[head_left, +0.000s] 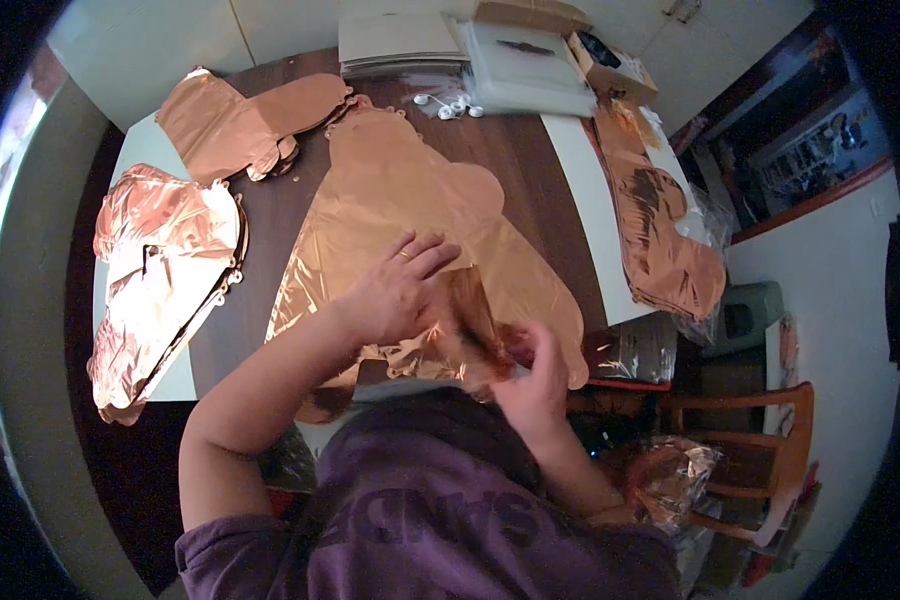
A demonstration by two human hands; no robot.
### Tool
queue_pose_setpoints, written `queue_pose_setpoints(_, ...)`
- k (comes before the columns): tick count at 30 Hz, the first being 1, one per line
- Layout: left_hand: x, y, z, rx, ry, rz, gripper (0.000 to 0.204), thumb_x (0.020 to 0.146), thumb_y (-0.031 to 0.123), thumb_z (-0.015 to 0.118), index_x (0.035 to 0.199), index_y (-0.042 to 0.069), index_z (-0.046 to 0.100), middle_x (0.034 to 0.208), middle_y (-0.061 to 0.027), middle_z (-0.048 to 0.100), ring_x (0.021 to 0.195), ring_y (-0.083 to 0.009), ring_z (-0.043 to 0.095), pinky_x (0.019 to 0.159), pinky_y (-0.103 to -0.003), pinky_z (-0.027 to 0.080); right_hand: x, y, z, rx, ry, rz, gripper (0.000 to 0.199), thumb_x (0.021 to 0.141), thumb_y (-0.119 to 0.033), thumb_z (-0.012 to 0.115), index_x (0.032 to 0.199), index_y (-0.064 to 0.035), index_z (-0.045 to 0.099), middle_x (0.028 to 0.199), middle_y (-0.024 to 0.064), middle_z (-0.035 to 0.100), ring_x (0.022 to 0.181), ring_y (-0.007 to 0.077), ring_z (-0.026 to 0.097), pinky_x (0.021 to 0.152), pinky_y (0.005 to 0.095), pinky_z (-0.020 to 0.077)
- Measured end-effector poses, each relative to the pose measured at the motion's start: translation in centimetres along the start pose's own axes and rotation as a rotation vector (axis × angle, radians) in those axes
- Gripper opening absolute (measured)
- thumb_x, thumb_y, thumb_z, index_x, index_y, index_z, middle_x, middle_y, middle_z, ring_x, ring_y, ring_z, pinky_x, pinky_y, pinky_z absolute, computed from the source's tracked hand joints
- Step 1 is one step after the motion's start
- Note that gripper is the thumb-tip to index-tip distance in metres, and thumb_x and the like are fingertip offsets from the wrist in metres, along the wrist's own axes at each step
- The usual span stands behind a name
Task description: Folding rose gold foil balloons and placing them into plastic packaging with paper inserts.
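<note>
The left hand (pixel 400 302), a ring (pixel 405 254) on one of its fingers, was at a raised flap (pixel 473 300) of a large copper-coloured foil shape (pixel 400 200) lying across the brown worktop (pixel 535 170). The right hand (pixel 532 375) pinched the foil near the person's body. Two foil pieces lay to the left, one upper (pixel 220 130), one lower (pixel 160 240); a foil stack (pixel 655 215) lay right, above a wooden chair (pixel 795 440) in view.
</note>
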State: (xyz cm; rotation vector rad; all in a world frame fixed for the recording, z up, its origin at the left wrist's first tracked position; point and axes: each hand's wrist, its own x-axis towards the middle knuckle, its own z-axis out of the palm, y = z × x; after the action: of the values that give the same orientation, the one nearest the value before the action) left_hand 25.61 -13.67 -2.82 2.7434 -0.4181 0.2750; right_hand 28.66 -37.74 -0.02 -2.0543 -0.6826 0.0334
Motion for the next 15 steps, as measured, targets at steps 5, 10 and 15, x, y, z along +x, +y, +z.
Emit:
queue_pose_setpoints(5, 0.4, 0.7, 0.0, 0.001, 0.093, 0.022, 0.045, 0.086, 0.024, 0.062, 0.129, 0.012, 0.055, 0.134, -0.0153, 0.050, 0.130, -0.0361, 0.043, 0.109, -0.054, 0.033, 0.6, 0.2, -0.3, 0.046, -0.080, 0.030, 0.056, 0.074, -0.017, 0.081, 0.120, 0.0046, 0.056, 0.107, 0.0168, 0.066, 0.092, 0.0269, 0.067, 0.082, 0.0372, 0.0521)
queue_pose_setpoints(10, 0.4, 0.6, 0.0, -0.001, 0.091, 0.018, 0.046, 0.087, 0.025, 0.062, 0.130, 0.013, 0.055, 0.135, -0.0145, 0.050, 0.131, -0.0357, 0.042, 0.110, -0.054, 0.032, -0.4, 1.1, 1.3, -0.096, 0.029, 0.184, 0.040, 0.078, -0.016, 0.075, 0.110, 0.0037, 0.061, 0.093, 0.0175, 0.069, 0.085, 0.0294, 0.069, 0.074, 0.0397, 0.0536)
queue_pose_setpoints(15, 0.2, 0.6, 0.0, 0.014, 0.085, 0.017, 0.046, 0.087, 0.024, 0.061, 0.131, 0.013, 0.054, 0.135, -0.0138, 0.050, 0.131, -0.0353, 0.042, 0.110, -0.053, 0.031, -0.9, 0.8, 0.4, -0.094, -0.031, 0.177, 0.026, 0.077, -0.008, 0.070, 0.100, 0.0028, 0.066, 0.082, 0.0157, 0.069, 0.074, 0.0289, 0.068, 0.070, 0.0393, 0.0532)
